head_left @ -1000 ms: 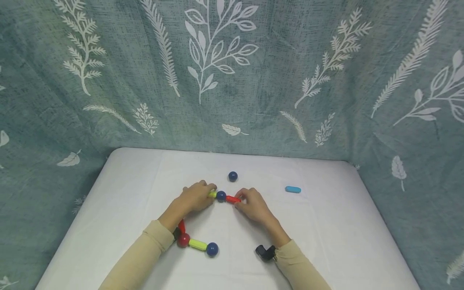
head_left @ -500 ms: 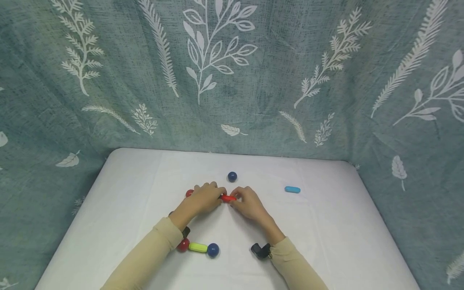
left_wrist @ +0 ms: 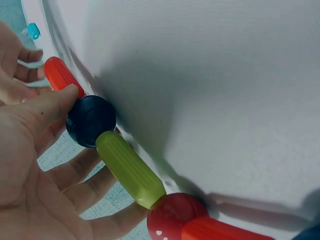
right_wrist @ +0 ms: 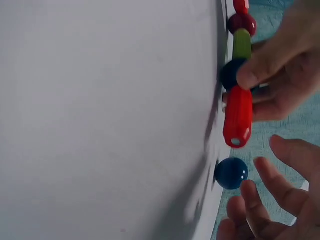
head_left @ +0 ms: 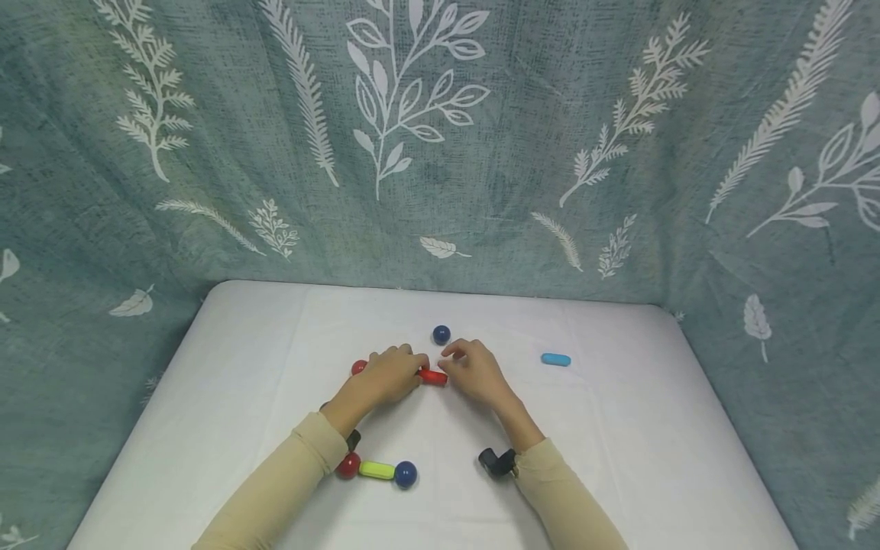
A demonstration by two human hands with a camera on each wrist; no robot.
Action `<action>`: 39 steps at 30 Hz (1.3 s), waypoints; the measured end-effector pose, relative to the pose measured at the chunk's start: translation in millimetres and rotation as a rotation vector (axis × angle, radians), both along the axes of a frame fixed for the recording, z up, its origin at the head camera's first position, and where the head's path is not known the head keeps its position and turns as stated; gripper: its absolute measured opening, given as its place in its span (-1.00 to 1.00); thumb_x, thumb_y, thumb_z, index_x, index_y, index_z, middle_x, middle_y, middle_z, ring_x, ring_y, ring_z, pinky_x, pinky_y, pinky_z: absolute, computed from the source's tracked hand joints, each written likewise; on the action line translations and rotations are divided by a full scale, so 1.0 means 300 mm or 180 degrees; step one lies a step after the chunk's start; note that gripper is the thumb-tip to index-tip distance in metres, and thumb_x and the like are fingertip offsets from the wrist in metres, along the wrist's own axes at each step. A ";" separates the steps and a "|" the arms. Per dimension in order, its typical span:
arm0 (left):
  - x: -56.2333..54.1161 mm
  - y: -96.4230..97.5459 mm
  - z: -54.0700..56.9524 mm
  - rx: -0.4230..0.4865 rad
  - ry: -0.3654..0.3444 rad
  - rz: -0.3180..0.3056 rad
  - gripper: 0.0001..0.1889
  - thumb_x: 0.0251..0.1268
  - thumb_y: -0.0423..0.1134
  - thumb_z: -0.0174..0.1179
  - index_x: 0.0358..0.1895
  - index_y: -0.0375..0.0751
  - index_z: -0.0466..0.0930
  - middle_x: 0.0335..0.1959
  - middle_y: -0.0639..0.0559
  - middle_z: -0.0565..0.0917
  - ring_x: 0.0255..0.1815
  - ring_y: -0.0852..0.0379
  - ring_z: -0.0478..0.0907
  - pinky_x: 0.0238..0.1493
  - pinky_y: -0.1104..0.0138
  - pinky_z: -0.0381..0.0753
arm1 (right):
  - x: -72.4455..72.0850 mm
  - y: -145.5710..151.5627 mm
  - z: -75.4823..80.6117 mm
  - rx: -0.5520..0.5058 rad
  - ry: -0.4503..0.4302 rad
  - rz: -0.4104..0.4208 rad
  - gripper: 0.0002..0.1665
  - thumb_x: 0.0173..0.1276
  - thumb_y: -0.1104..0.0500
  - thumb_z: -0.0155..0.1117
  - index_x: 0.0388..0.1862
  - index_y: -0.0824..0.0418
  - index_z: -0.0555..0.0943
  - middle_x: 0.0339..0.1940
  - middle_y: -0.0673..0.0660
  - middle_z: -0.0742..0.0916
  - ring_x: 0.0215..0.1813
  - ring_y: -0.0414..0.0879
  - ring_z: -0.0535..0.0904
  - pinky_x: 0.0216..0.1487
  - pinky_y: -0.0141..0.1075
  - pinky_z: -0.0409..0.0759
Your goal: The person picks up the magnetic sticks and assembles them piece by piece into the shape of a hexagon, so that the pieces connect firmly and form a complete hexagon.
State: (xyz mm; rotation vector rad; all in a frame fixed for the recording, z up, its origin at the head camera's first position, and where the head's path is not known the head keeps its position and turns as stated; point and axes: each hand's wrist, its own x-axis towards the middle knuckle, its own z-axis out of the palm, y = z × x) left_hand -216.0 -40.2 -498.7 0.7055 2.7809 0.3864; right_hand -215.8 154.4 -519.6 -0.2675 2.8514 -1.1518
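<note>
My left hand [head_left: 392, 376] pinches a chain of sticks and balls where a red stick [left_wrist: 62, 75] meets a dark blue ball [left_wrist: 91, 121]. Beyond that ball the chain runs on through a yellow-green stick [left_wrist: 131, 169] and a red ball [left_wrist: 175, 215] to another red stick [left_wrist: 220, 229]. The first red stick's free end [right_wrist: 236, 141] points toward my right hand [head_left: 474, 374]. That right hand holds nothing, its fingers spread and loosely bent, just off the stick's end. A loose dark blue ball [head_left: 441, 334] lies behind the hands on the white table [head_left: 619, 428].
Nearer the front lie a red ball [head_left: 348, 465], a yellow-green stick [head_left: 376, 470] and a dark blue ball [head_left: 406, 475] in a row, partly covered by the left forearm. A light blue stick [head_left: 555, 359] lies off to the right. A patterned green curtain [head_left: 509, 137] hangs behind.
My left hand has slid right along the chain, from the yellow-green stick to the blue ball and red stick. My right hand has let go of the red stick and moved slightly back.
</note>
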 end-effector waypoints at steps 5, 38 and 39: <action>0.000 -0.002 0.004 -0.0001 -0.0055 0.0004 -0.71 0.40 -0.16 0.25 0.14 0.04 0.64 -0.06 -0.05 0.59 -0.04 -0.04 0.55 -0.04 -0.12 0.53 | -0.058 0.000 0.008 -0.0087 0.0191 -0.0147 -0.74 0.33 0.12 0.41 -0.07 0.22 0.68 -0.17 0.19 0.65 -0.10 0.07 0.56 -0.08 -0.03 0.52; 0.015 0.003 -0.002 0.0031 -0.0133 0.0027 -0.74 0.40 -0.14 0.25 0.11 0.07 0.65 -0.04 -0.04 0.58 -0.02 -0.02 0.54 -0.09 0.03 0.58 | -0.103 0.032 -0.027 0.0100 -0.0202 -0.0321 -0.53 0.34 0.08 0.40 0.16 0.25 0.59 -0.13 0.22 0.61 -0.11 0.07 0.52 -0.09 -0.05 0.51; 0.016 0.002 -0.002 0.0028 -0.0131 0.0033 -0.75 0.40 -0.14 0.25 0.10 0.07 0.66 -0.04 -0.04 0.58 -0.03 -0.02 0.54 -0.10 0.04 0.58 | -0.091 0.041 -0.025 0.0095 -0.0197 -0.0307 -0.53 0.33 0.08 0.40 0.16 0.25 0.59 -0.13 0.22 0.62 -0.10 0.07 0.53 -0.09 -0.04 0.51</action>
